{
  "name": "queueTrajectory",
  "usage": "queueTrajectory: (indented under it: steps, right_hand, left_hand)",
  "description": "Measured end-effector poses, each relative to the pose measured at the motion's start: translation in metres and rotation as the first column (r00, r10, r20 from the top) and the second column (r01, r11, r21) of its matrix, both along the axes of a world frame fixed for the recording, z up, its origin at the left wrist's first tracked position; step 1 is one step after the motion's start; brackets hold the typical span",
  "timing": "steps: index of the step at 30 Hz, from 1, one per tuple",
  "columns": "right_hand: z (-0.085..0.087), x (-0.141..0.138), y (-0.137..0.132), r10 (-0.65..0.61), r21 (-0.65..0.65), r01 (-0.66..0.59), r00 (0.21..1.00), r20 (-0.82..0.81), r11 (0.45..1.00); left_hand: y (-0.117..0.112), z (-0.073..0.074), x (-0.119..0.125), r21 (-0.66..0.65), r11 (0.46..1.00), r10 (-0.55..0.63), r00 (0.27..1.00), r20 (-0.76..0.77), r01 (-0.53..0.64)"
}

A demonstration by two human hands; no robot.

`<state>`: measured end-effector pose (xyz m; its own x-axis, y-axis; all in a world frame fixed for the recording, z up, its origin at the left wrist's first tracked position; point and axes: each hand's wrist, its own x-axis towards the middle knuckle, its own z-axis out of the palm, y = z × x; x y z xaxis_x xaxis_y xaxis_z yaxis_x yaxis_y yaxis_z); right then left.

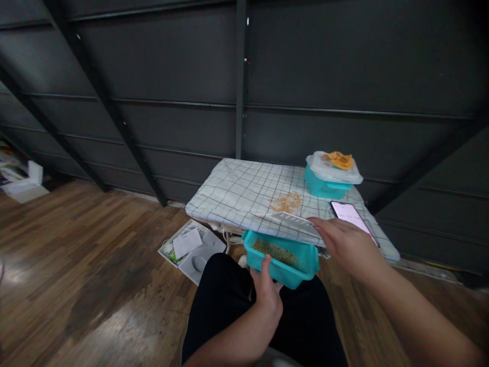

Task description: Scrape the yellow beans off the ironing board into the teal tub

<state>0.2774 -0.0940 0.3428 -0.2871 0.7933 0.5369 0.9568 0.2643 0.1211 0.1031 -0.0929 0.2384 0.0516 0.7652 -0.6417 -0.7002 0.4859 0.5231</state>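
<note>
My left hand (266, 288) grips the near side of a teal plastic container (284, 275), its thumb over the rim. Small yellowish-green grains (275, 253) lie inside the container. It is held just below the table's front edge, above my lap. In my right hand (346, 244) is a flat white slotted tool (294, 221), held by its right end at the table's front edge. Its exact kind does not show. Just beyond the tool, a loose patch of pale yellow grains (286, 202) is spread on the checked tablecloth (237, 183).
A second teal box (324, 188) with a translucent lid stands at the table's back right, an orange cloth-like piece (340, 160) on top. A phone (353, 216) lies near the right edge. On the floor at left is an open white box (194, 262). Dark panels rise behind.
</note>
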Motion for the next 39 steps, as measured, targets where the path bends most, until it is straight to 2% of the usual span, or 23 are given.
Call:
queueTrajectory:
  steps: [3, 8, 13, 17, 23, 26, 29, 39]
  right_hand:
    - [-0.007, 0.005, 0.002, -0.053, 0.003, 0.053, 0.999, 0.012, 0.999]
    - [-0.018, -0.011, -0.014, -0.001, -0.057, -0.003, 0.997, -0.078, 0.998]
    - [-0.017, -0.018, -0.023, -0.036, 0.080, 0.052, 0.981, -0.193, 0.995]
    - [-0.018, -0.006, 0.002, -0.125, 0.162, 0.162, 0.967, -0.221, 0.973]
    - [-0.023, 0.005, 0.061, -0.267, 0.015, 0.273, 0.950, -0.161, 0.962]
    - [-0.022, 0.004, 0.080, -0.243, -0.053, 0.238, 0.964, -0.111, 0.970]
    - [-0.021, 0.004, 0.087, -0.202, -0.106, 0.195, 0.977, -0.067, 0.975]
    - [-0.023, 0.008, 0.061, -0.029, -0.119, 0.022, 0.998, -0.052, 0.993]
  left_hand:
    - [0.001, -0.008, 0.001, 0.020, 1.000, -0.011, 1.000, 0.001, 0.011]
    - [0.002, -0.022, 0.004, 0.079, 0.997, 0.000, 0.999, 0.035, -0.003]
    - [0.003, -0.033, 0.007, 0.041, 0.999, 0.012, 0.999, 0.042, -0.013]
    - [0.004, -0.039, 0.007, 0.077, 0.997, 0.007, 0.999, 0.045, -0.010]
    - [0.004, -0.040, 0.008, 0.050, 0.999, 0.004, 1.000, -0.015, -0.004]
    - [0.002, -0.040, 0.008, 0.071, 0.997, 0.010, 1.000, -0.009, -0.009]
    - [0.000, -0.041, 0.009, 0.083, 0.996, 0.015, 1.000, -0.001, -0.015]
    - [-0.003, -0.032, 0.010, 0.095, 0.995, 0.045, 0.999, -0.013, -0.044]
